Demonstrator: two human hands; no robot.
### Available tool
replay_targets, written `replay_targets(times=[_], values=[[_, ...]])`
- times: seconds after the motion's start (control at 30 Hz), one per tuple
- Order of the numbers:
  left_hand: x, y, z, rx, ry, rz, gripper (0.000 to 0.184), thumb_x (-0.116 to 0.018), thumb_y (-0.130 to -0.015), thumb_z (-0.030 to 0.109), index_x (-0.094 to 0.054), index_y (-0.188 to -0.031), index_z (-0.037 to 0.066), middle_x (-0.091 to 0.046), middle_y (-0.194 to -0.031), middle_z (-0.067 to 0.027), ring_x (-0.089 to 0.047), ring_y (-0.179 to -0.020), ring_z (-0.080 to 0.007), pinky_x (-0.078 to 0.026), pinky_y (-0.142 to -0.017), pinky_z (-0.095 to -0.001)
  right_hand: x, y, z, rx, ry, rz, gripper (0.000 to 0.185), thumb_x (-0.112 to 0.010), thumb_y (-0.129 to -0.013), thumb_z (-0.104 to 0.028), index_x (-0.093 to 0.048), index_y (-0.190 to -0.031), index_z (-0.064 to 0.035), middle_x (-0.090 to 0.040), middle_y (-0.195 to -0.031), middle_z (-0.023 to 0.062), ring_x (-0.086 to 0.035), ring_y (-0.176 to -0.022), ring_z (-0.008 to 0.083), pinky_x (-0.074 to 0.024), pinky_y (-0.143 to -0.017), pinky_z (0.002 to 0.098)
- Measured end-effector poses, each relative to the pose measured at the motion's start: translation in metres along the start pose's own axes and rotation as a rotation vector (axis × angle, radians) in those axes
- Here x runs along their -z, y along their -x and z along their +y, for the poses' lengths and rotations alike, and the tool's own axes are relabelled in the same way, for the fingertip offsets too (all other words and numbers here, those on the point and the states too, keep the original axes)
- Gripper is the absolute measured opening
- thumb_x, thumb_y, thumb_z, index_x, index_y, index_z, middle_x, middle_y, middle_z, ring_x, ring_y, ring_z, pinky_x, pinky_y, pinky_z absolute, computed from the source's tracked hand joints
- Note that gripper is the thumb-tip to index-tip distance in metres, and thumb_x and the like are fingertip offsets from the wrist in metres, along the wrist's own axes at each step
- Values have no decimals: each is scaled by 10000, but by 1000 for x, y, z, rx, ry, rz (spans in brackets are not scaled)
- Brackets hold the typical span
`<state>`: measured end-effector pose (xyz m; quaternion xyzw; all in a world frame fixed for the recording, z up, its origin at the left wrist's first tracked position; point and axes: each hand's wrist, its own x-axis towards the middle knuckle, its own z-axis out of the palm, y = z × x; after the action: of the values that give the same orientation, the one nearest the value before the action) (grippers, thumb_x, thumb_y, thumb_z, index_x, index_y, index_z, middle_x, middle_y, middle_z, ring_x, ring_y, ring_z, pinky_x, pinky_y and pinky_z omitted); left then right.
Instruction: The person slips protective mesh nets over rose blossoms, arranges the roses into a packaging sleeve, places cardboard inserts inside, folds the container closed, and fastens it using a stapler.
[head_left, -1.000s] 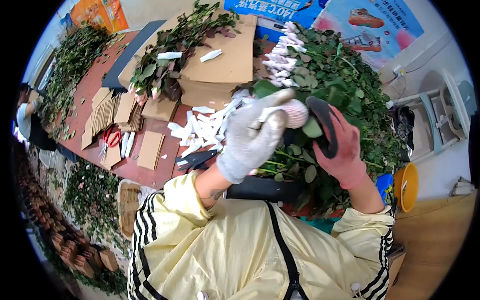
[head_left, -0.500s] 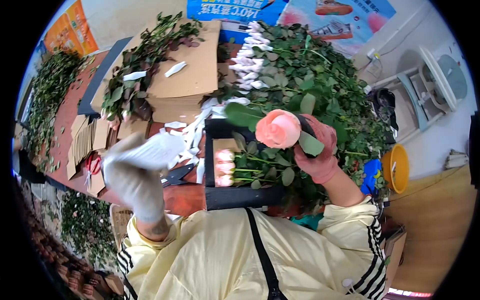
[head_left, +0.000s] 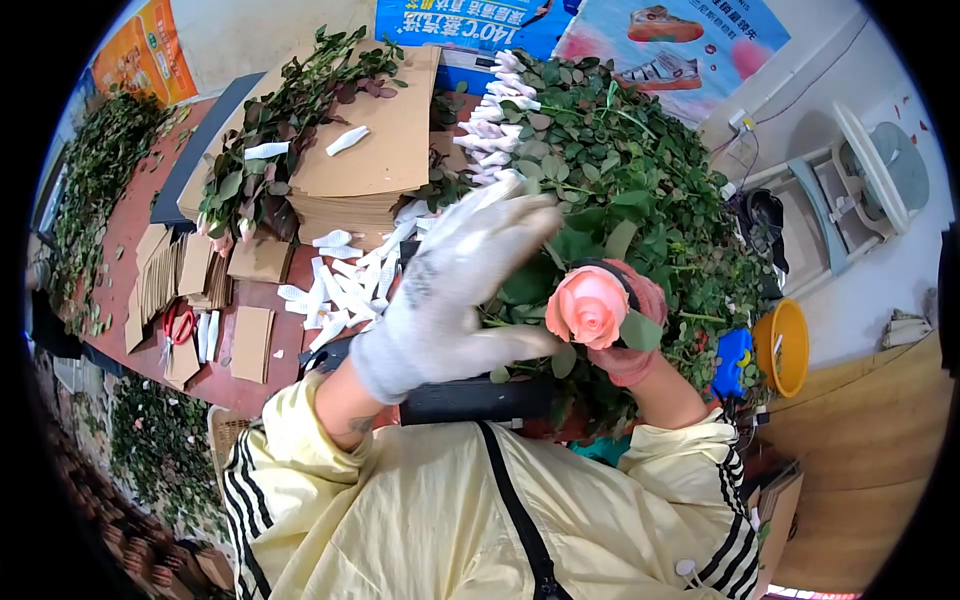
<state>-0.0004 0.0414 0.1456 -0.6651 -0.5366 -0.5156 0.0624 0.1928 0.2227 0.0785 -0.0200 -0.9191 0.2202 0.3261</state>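
Note:
My left hand (head_left: 430,315), in a pale knitted glove, is raised in front of me beside a pink rose (head_left: 588,308). Its thumb and fingers are spread wide apart, with a gap between them and the bloom; a whiter, blurred patch along the fingers cannot be made out. In its pink glove, my right hand (head_left: 622,368) is closed around the stem just below the rose head. The bloom faces me, with a green leaf in front of the glove. Below my left hand shows the front wall of a black box (head_left: 470,400); the box's inside is mostly hidden.
White sleeves (head_left: 345,298) lie scattered on the red table (head_left: 125,235). Behind are stacked cardboard sheets (head_left: 385,140) bearing rose stems. Red scissors (head_left: 180,325) and cardboard pieces (head_left: 252,345) are at the left. Leafy stems (head_left: 640,150) are heaped right, near a yellow basin (head_left: 790,345).
My left hand has swung from the left side of the table rightward to the rose. The rose, still in my right hand, has shifted slightly right and down, and its bloom now faces me.

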Motion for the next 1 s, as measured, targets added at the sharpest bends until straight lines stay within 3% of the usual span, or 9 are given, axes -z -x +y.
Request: replay_targets(times=[0.1,0.2,0.3,0.4,0.53,0.67,0.77,0.9,1.0], values=[[-6,-25,9,-179,69,-41,598,-750,-666,384,-593,-1133,45,-583,-1138,-156,-493,-1131,-392,-347,-966,-542,-3,-10,-10,292,409,217,402,-713,-686,-382,-591,-895,-61,-618,-802,29,-599,-664,212,-486,-622,308],[-20,-28,11,-210,140,-60,525,-766,-655,351,-629,-1077,71,-621,-1060,-128,-532,-1098,-357,-354,-969,-541,-15,37,29,-7,283,-42,621,-746,-680,-430,-529,-1142,-77,-597,-1140,104,-596,-967,248,-466,-801,353],[-28,-29,14,-144,190,-51,457,-779,-651,310,-656,-1033,90,-642,-994,-101,-567,-1063,-323,-361,-975,-538,-8,-9,-12,371,533,400,633,-727,-699,-518,-533,-1125,-92,-598,-1113,91,-598,-939,244,-469,-783,354],[-30,-29,14,-158,183,29,434,-785,-646,286,-663,-1015,93,-640,-999,-96,-576,-1052,-313,-365,-982,-531,-8,-9,-13,372,566,415,584,-740,-568,-401,-573,-999,-46,-651,-867,42,-649,-813,215,-521,-740,325],[-26,-30,13,-191,142,-6,441,-779,-653,292,-653,-1024,91,-638,-1002,-103,-577,-1050,-310,-372,-974,-525,-6,-11,-30,-165,66,279,721,-773,-586,-465,-563,-1067,30,-661,-913,92,-647,-844,202,-527,-762,332],[-11,-24,6,-167,151,13,532,-754,-688,304,-593,-1124,45,-612,-1057,-146,-572,-1038,-331,-387,-967,-473,21,-37,-55,-420,-37,205,709,-740,-645,-473,-561,-1074,63,-661,-943,113,-641,-855,207,-523,-775,340],[5,9,-5,126,243,84,588,-684,-769,279,-495,-1215,-53,-544,-1167,-234,-549,-1060,-369,-402,-959,-413,69,-67,-58,-244,70,330,592,-705,-705,-376,-568,-1061,76,-662,-943,123,-637,-830,213,-523,-751,345],[1,78,-32,338,-88,-192,539,-662,-780,210,-498,-1242,-13,-553,-1216,-180,-531,-1133,-344,-418,-957,-400,155,-113,-77,117,175,582,437,-660,-784,-246,-578,-1045,94,-665,-943,136,-632,-797,221,-523,-721,351],[-26,104,-25,404,-257,-369,528,-653,-787,319,-527,-1198,13,-508,-1269,-185,-469,-1196,-348,-379,-988,-435,182,-132,-108,291,136,629,321,-626,-843,-149,-585,-1032,108,-667,-942,146,-629,-773,227,-523,-697,356]])
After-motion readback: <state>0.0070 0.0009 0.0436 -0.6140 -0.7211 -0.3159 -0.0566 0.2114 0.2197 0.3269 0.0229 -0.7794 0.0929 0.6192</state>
